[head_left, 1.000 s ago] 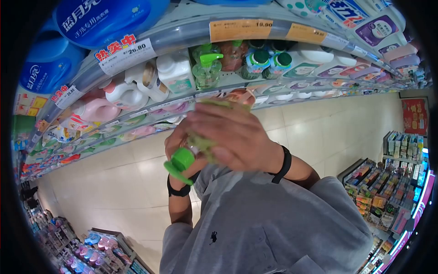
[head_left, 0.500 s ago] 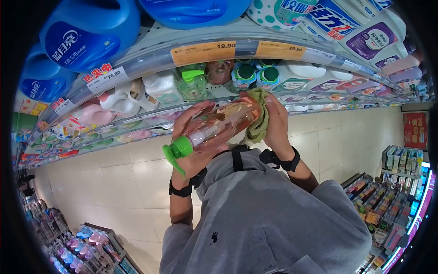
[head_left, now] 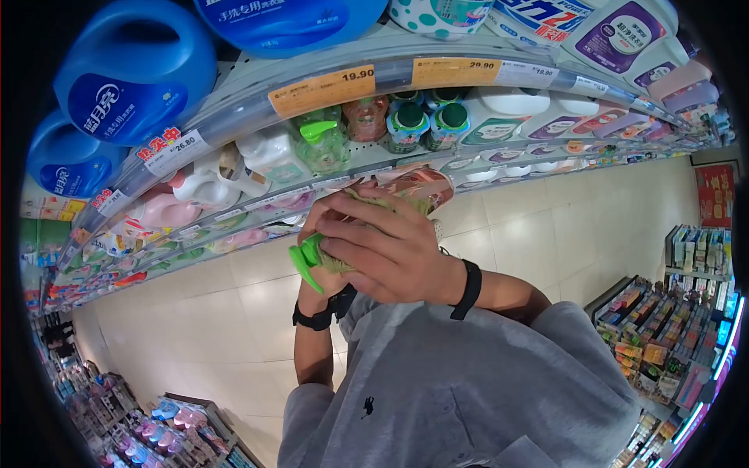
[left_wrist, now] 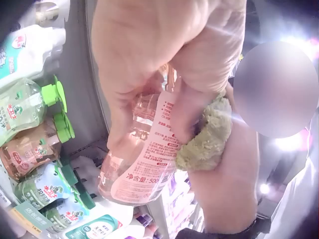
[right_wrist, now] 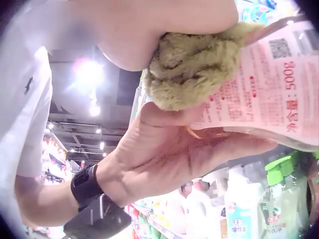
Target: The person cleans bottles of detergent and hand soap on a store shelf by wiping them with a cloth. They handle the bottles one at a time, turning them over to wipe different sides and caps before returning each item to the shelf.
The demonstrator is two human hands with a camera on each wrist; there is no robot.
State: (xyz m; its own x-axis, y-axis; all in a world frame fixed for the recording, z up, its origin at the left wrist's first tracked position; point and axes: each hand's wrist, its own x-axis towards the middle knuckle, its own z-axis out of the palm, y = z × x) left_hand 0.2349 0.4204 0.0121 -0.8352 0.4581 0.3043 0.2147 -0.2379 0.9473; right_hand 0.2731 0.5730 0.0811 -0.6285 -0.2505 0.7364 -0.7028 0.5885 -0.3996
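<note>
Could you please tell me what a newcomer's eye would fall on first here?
Probably the bright green pump top, poking out beside the right hand, which presses a green cloth against a pinkish bottle that the left hand holds. Next, likely, the big blue jugs at the head view's upper left.

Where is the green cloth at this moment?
In the right wrist view, the green cloth is in the upper middle, between the right hand and the pink bottle that the left hand holds.
</note>
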